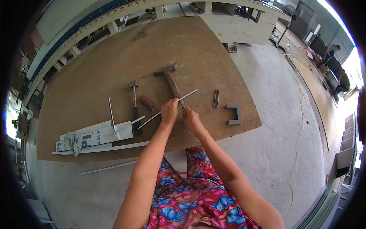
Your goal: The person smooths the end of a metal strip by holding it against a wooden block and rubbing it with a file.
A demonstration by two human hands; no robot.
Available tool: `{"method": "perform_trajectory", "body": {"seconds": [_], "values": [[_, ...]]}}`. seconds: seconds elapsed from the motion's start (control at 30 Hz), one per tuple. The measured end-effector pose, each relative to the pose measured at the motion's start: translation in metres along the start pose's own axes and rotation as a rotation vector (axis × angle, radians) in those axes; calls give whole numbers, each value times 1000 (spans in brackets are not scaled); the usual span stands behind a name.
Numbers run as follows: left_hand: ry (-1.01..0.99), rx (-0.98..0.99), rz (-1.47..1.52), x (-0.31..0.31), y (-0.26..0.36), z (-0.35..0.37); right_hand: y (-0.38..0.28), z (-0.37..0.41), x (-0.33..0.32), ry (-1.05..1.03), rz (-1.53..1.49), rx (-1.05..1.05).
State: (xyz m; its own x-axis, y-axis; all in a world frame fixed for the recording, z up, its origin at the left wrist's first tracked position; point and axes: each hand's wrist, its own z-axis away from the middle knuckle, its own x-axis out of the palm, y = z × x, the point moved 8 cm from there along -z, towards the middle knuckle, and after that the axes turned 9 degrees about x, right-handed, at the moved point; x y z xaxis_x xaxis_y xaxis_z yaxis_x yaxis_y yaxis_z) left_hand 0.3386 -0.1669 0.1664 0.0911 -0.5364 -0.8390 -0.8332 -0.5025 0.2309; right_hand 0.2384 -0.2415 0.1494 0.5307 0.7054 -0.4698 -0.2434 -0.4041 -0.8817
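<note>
Because the thin strip (pixel 189 94) lay at a slant over the brown board (pixel 183 42), a good hold depended on where it was pinned. The left hand (pixel 169 111) was closed on it, and its far end showed beyond the knuckles, beside the wooden handle of the large hammer (pixel 173 84). The right hand (pixel 192 121) was closed too, apparently round a small slim tool (pixel 182 107) — too covered by the fingers to tell what kind. With the 2 hands so near each other, firm pressure from the left, close to the point of contact, seemed the best guard against the strip rolling or flexing. The right called for short, controlled movements, its tip directed away from the left fingertips. A little more room would have helped: the large hammer's handle was close enough to snag the strip, while the small hammer (pixel 136 114) and red cylinder (pixel 146 102) lay to the left, and the grey bracket (pixel 238 114) sat well apart on the right.
</note>
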Motion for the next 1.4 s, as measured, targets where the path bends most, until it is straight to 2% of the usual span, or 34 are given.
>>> {"method": "perform_trajectory", "body": {"seconds": [0.13, 0.27, 0.37, 0.47, 0.6, 0.7, 0.8, 1.0, 1.17, 1.27, 1.4], "values": [[33, -21, -31, 6, 0, -1, 6, -3, -5, -49, 21, 4], [48, -43, -56, 1, -4, -4, 2, -18, -1, -147, 40, 106], [141, 75, -83, -11, 9, -1, -2, -2, -6, -115, 30, 77], [161, 73, -107, -8, 10, 2, 5, 0, -3, -43, -39, 35], [217, 18, -37, -8, 2, -1, -1, -18, -5, -94, 81, 13], [114, 30, 56, -7, -1, -5, -6, -9, -8, -68, 56, -35], [-71, -40, 205, -2, -14, -12, -4, 4, -6, -83, 17, -46], [-57, -14, 324, -2, -28, -25, 0, -6, -5, -98, 125, -76], [-224, -43, 430, 17, -43, -25, -4, 21, -19, -62, 25, -82], [-314, -108, 500, 28, -49, -25, 3, 18, -21, -45, 112, -25], [-396, -204, 557, 34, -62, -26, 1, -2, -16, -94, 145, -55]]}}
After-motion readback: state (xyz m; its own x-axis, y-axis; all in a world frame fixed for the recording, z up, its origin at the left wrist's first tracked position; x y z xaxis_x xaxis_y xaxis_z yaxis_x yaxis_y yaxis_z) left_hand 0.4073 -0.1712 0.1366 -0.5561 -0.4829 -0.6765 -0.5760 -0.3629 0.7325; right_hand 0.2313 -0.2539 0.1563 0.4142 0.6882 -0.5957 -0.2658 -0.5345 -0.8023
